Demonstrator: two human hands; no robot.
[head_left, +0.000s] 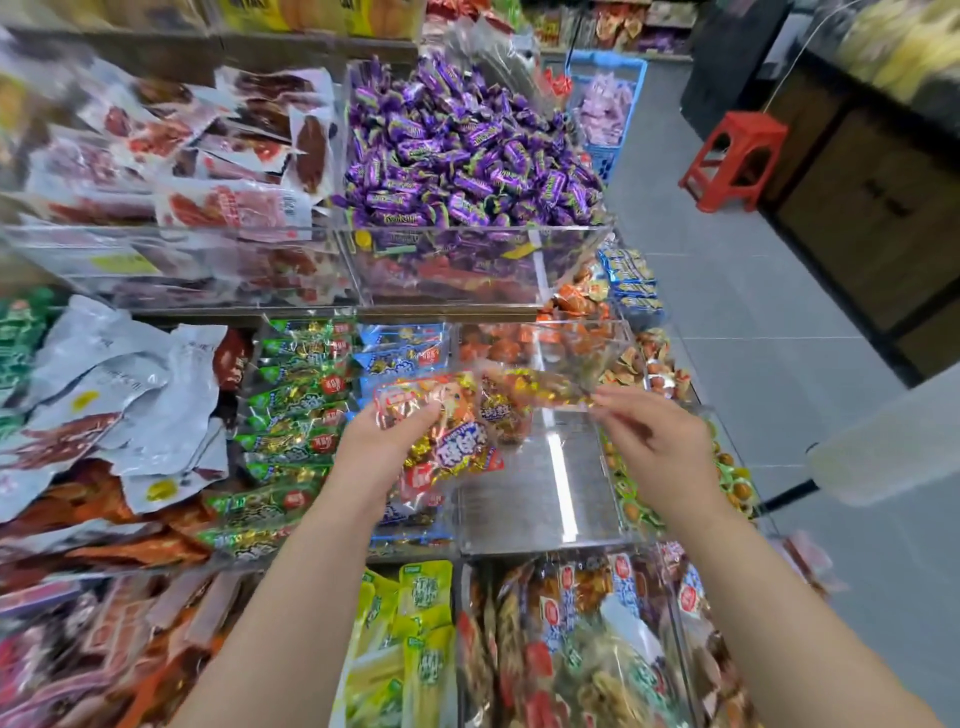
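Pinching one snack packet by its end, right hand holds it beside the bunch clutched in left hand, both above the see-through bin. Looks like restocking.

Red-and-gold snack packets, purple candies

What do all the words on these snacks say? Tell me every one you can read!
Nothing reads in full.
Purple sweets: a yellow word starting "K", the rest blurred.
Snack packets in the left hand: white Chinese characters, blurred.
Green packets: too blurred.
Yellow-green packets: too small to read.
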